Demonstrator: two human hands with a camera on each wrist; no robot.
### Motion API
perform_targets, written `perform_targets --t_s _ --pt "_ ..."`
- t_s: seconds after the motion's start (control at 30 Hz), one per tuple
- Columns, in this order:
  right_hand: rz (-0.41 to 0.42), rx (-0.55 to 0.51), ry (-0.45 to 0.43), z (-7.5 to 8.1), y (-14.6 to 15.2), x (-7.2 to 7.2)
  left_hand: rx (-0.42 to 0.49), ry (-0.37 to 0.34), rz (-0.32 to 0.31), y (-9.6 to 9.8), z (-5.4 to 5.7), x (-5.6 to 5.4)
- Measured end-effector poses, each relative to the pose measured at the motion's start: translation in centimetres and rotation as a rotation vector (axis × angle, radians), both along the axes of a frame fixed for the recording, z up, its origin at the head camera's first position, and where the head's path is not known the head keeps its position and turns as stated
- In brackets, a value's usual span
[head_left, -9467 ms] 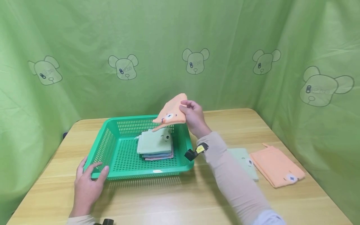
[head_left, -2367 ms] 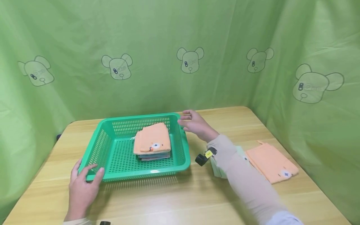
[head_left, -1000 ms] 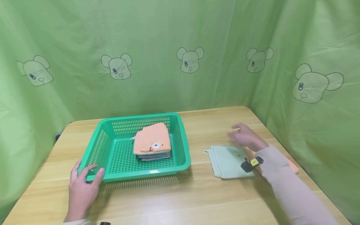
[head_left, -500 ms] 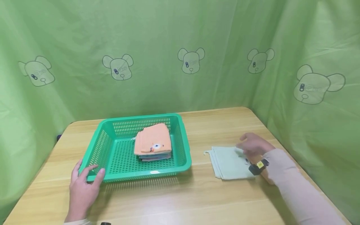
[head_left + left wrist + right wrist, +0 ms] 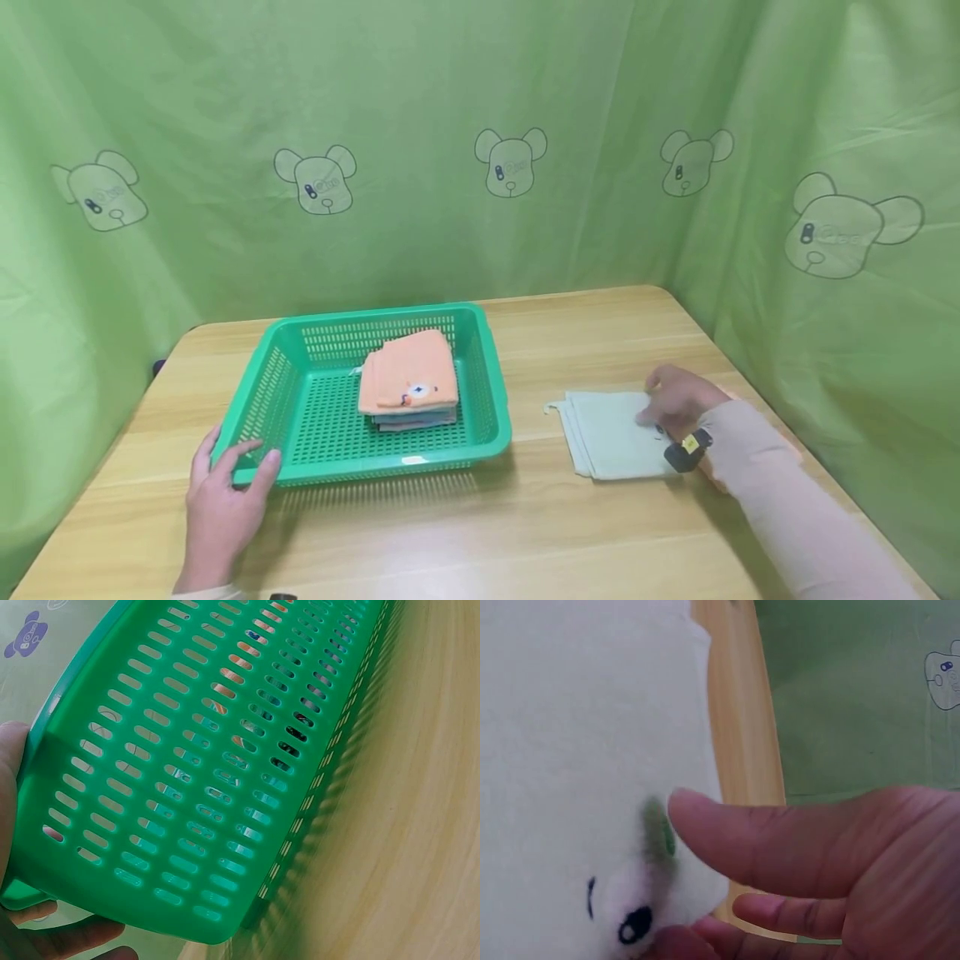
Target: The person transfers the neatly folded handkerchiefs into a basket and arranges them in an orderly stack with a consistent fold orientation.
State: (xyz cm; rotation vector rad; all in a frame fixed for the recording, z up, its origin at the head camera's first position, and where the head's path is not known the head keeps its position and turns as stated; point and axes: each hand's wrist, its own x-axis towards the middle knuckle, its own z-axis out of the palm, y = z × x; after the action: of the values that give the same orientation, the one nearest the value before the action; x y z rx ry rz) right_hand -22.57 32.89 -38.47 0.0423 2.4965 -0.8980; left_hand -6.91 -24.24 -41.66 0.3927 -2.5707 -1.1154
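At the left front corner of the green plastic basket point(image 5: 390, 465), my left hand point(image 5: 225, 500) grips the rim, fingers hooked over it. Its fingers point(image 5: 79, 935) also show under that corner in the left wrist view. My right hand point(image 5: 678, 396) is at the right edge of a folded pale green hand towel point(image 5: 611, 433). In the right wrist view the thumb point(image 5: 735, 836) lies over the towel beside an embroidered eye, with the other fingers spread below it at the edge. A folded orange towel point(image 5: 716, 471) is mostly hidden beneath the right forearm.
Inside the basket, to its right side, sits a stack of folded towels point(image 5: 411, 375) with an orange one on top. The wooden table point(image 5: 465, 533) carries everything. A green curtain point(image 5: 420, 242) with bear-head prints closes in the back and sides.
An orange towel went from my right hand onto the basket's stack. That hand then moved right, away from the basket, and came down at the pale green towel's edge. My left hand stayed put.
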Motion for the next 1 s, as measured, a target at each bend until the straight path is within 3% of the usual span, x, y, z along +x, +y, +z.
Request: perform_targets --t_s 0.2,0.33,0.7,0.93,1.0 --pt "0.066 0.134 0.088 -0.9 0.2 -1.0 0.002 0.003 0.001 0.0 0.0 0.0" --pt "0.046 0.128 0.074 -1.5 0.3 -1.4 0.003 0.007 0.001 0.1 0.1 0.0" --pt "-0.028 -0.094 0.049 -2.4 0.4 -2.0 0.007 0.008 0.005 0.1 0.1 0.0" --pt "-0.236 -0.363 -0.002 -2.9 -0.2 -2.9 0.001 0.014 0.005 0.1 0.1 -0.1" --pt "-0.272 -0.381 0.004 -2.9 -0.4 -3.2 -0.001 0.019 0.004 0.1 0.1 -0.1"
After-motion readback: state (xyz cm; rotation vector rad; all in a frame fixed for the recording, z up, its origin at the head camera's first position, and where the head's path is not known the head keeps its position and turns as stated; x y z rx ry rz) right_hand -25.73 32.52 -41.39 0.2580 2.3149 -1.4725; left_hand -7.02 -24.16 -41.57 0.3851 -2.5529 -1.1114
